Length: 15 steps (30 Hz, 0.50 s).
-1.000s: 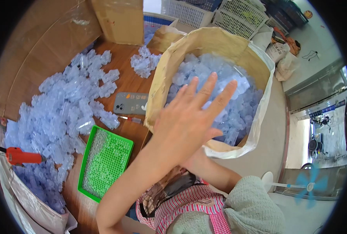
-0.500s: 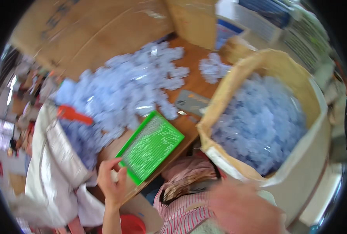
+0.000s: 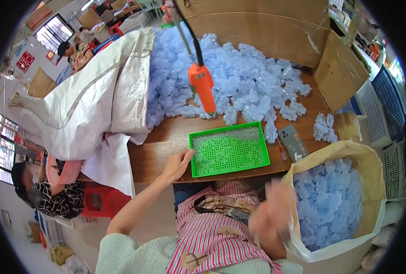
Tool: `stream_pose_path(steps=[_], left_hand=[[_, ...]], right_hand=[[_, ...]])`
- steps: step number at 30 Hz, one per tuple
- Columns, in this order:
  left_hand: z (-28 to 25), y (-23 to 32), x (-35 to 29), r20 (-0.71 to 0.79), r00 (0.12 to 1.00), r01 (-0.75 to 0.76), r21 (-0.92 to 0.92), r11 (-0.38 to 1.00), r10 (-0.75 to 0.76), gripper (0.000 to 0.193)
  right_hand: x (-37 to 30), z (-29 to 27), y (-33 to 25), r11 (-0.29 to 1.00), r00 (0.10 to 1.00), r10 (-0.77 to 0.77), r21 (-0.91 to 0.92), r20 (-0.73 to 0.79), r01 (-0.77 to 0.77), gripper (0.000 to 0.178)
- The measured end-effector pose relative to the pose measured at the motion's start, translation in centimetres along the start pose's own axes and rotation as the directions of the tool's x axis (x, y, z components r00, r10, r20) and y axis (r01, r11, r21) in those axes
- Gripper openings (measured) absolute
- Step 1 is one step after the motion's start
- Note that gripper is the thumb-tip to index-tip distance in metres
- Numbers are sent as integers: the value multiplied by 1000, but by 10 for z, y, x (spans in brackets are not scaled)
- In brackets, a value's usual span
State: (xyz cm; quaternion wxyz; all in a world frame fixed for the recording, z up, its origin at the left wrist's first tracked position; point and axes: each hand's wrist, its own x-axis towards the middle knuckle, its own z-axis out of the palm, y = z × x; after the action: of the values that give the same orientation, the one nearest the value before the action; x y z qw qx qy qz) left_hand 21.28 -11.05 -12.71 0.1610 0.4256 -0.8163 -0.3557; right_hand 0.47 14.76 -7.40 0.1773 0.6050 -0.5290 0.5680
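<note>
My left hand (image 3: 177, 165) rests at the left rim of a shallow green tray (image 3: 230, 173). Its fingers are curled closed against the rim, and whatever they may hold is hidden. Many tiny shiny pieces (image 3: 246, 134) lie in the tray, thickest along its far side. My right hand (image 3: 272, 209) is smeared by motion between my lap and a large sack (image 3: 339, 150), so its fingers do not read. Pale blue clear plastic parts (image 3: 328, 201) fill that sack. Over the table, an orange corded hand tool (image 3: 202, 86) hangs point down beyond the tray.
A big heap of the same plastic parts (image 3: 253, 68) covers the table's back, against cardboard (image 3: 267, 34). A white woven sack (image 3: 93, 96) drapes the left side. A phone (image 3: 293, 143) and slim screwdriver (image 3: 282, 151) lie right of the tray. Two people (image 3: 59, 196) sit at left.
The head view has turned and levelled, so the whole scene appears shifted. My left hand is still by the tray's left rim. My right hand stays blurred near the sack.
</note>
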Motion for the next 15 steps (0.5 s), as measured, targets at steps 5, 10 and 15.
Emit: stream_pose_path(steps=[5, 10, 15], left_hand=[[12, -4, 5, -66, 997, 41, 64, 997, -36, 45], [-4, -12, -7, -8, 1000, -13, 227, 974, 15, 37], [-25, -36, -23, -64, 997, 47, 278, 959, -30, 37]], right_hand=[[-13, 78, 65, 733, 807, 590, -402, -24, -549, 47], [-15, 79, 87, 649, 668, 736, -402, 116, -646, 31], [3, 98, 70, 601, 527, 792, -550, 310, -580, 20]])
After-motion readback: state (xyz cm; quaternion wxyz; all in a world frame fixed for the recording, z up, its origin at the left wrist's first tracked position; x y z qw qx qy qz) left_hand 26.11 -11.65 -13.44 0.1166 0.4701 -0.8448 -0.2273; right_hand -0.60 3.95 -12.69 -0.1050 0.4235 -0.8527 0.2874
